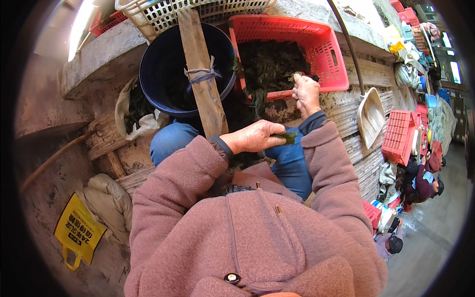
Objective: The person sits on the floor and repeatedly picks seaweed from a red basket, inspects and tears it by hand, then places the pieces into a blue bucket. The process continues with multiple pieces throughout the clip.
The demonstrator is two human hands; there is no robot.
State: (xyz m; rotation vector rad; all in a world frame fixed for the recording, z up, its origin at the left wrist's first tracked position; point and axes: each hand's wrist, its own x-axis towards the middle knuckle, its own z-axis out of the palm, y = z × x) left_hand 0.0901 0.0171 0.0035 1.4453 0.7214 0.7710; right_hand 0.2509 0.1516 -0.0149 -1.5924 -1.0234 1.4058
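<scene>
My left hand point(256, 138) is closed around a small flat piece of dark green seaweed-like leaf point(287, 138) above my right knee. My right hand point(306, 92) is at the near rim of a red plastic crate point(322, 61), its fingers pinching a brownish-green scrap point(295, 75). A small dark item by those fingers is too unclear to name. Dark wet leaves point(272, 61) lie heaped in the crate, and some hang over its near edge. Left of it stands a dark blue bucket point(157, 76), with a wooden board point(198, 74) across it, tied round with a cloth strip.
A white sack point(122, 100) of dark leaves sits left of the bucket. Behind is a white basket point(159, 16). A scoop point(372, 117) leans at the right. A yellow bag point(79, 228) lies lower left. Several people point(426, 182) sit at far right among red crates point(399, 137).
</scene>
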